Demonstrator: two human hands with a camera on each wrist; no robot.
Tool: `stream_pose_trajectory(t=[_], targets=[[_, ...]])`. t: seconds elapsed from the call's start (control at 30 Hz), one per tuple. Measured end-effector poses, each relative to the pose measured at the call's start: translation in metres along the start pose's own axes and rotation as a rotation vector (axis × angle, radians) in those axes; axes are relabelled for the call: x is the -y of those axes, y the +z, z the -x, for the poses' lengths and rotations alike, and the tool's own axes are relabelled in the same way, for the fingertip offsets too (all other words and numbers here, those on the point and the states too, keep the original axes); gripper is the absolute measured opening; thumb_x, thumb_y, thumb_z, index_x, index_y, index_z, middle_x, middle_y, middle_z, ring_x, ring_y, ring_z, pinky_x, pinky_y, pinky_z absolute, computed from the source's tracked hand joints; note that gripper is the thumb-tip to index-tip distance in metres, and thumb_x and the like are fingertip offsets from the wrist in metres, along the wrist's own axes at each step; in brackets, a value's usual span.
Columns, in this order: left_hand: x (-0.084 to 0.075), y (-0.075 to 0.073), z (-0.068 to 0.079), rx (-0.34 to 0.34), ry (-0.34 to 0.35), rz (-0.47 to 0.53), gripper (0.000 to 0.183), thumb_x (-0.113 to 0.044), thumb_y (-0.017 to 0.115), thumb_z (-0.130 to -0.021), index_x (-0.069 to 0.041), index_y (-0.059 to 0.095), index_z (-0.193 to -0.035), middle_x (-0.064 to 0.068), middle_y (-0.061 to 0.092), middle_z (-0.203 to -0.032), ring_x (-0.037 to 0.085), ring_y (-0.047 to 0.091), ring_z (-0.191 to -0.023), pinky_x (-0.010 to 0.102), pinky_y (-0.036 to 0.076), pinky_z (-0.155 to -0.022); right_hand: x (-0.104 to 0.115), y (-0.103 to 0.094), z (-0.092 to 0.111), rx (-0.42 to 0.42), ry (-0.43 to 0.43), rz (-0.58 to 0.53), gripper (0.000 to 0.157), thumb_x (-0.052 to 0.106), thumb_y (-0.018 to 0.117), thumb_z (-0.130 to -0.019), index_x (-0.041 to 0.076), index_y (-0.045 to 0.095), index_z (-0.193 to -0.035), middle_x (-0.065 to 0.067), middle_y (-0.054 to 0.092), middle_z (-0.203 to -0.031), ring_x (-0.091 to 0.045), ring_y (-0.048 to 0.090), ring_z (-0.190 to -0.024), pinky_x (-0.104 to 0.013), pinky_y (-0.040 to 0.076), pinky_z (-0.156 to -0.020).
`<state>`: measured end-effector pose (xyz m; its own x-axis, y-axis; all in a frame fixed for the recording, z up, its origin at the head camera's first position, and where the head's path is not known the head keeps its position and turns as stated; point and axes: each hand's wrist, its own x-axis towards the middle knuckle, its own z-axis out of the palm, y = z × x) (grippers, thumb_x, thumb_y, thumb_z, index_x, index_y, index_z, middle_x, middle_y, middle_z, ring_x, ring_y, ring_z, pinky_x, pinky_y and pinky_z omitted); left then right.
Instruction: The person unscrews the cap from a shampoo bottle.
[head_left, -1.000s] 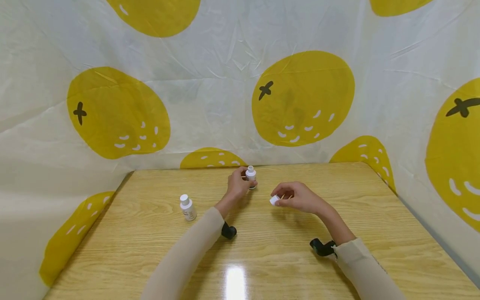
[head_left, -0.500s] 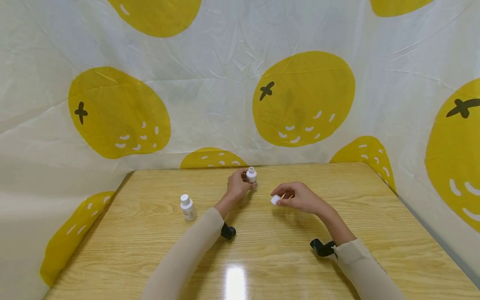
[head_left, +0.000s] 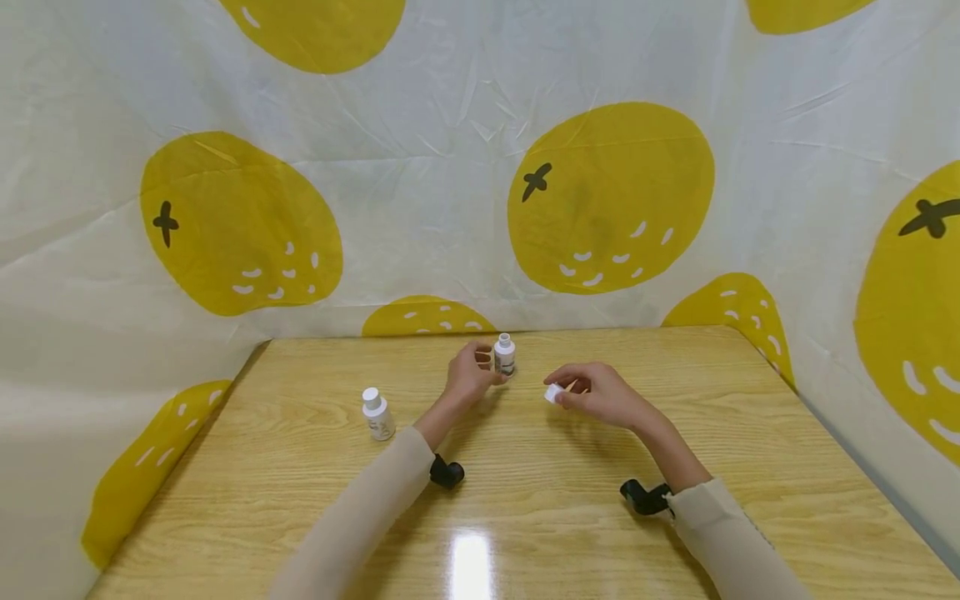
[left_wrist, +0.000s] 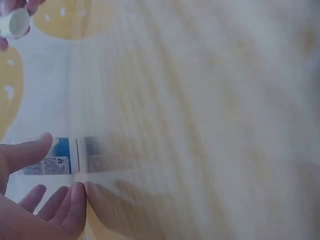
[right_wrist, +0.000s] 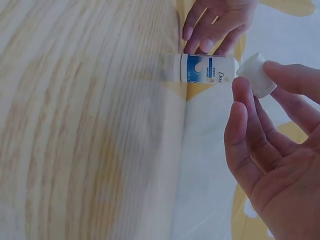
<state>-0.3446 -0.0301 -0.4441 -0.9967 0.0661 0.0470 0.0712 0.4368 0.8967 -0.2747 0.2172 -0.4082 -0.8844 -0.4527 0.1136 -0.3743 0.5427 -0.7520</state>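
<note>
A small white bottle (head_left: pixel 506 357) stands upright and uncapped near the back of the table, its blue Dove label (right_wrist: pixel 202 69) showing in the right wrist view. Beside it is my left hand (head_left: pixel 467 377), thumb and fingers spread apart. In the left wrist view a gap shows between the bottle (left_wrist: pixel 62 150) and the fingers below it. My right hand (head_left: pixel 603 396) pinches a white bottle cap (head_left: pixel 553 392) between thumb and fingertips, raised over the table to the right of the bottle. The cap (left_wrist: pixel 15 23) also appears at the top corner of the left wrist view.
A second white bottle (head_left: pixel 378 418) with its cap on stands to the left, close to the left sleeve (head_left: pixel 360 508). The wooden table (head_left: pixel 555 533) ends at the back against a white curtain (head_left: pixel 420 208) printed with yellow fruit.
My left hand has loosened from the uncapped bottle and drawn slightly left, while the bottle stays standing. The right hand keeps the cap in nearly the same place, tilting it a little.
</note>
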Motion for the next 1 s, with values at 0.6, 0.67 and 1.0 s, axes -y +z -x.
stream_pose_trajectory(t=[0.6, 0.67, 1.0], targets=[[0.005, -0.022, 0.055, 0.078, 0.015, 0.011, 0.055, -0.018, 0.082, -0.089, -0.004, 0.06, -0.137, 0.017, 0.065, -0.134, 0.036, 0.064, -0.123, 0.047, 0.055, -0.098, -0.005, 0.009, -0.022, -0.228, 0.117, 0.105, 0.026, 0.014, 0.076, -0.093, 0.003, 0.07, -0.115, -0.015, 0.072, -0.106, -0.02, 0.065, -0.082, -0.031, 0.052, -0.068], [0.005, -0.026, 0.061, 0.09, 0.019, 0.017, 0.055, -0.02, 0.081, -0.09, -0.004, 0.059, -0.138, 0.016, 0.065, -0.134, 0.035, 0.063, -0.123, 0.047, 0.055, -0.098, -0.004, 0.009, -0.026, -0.237, 0.119, 0.111, 0.023, 0.013, 0.076, -0.093, 0.004, 0.07, -0.113, -0.015, 0.073, -0.105, -0.02, 0.065, -0.08, -0.031, 0.052, -0.067], [0.013, -0.047, 0.091, 0.141, 0.038, 0.016, 0.045, -0.023, 0.079, -0.093, -0.006, 0.065, -0.132, 0.011, 0.068, -0.129, 0.032, 0.067, -0.118, 0.043, 0.057, -0.095, -0.009, 0.008, -0.052, -0.213, 0.152, 0.119, 0.025, 0.015, 0.074, -0.093, 0.007, 0.071, -0.116, -0.016, 0.073, -0.109, -0.027, 0.067, -0.09, -0.037, 0.054, -0.075]])
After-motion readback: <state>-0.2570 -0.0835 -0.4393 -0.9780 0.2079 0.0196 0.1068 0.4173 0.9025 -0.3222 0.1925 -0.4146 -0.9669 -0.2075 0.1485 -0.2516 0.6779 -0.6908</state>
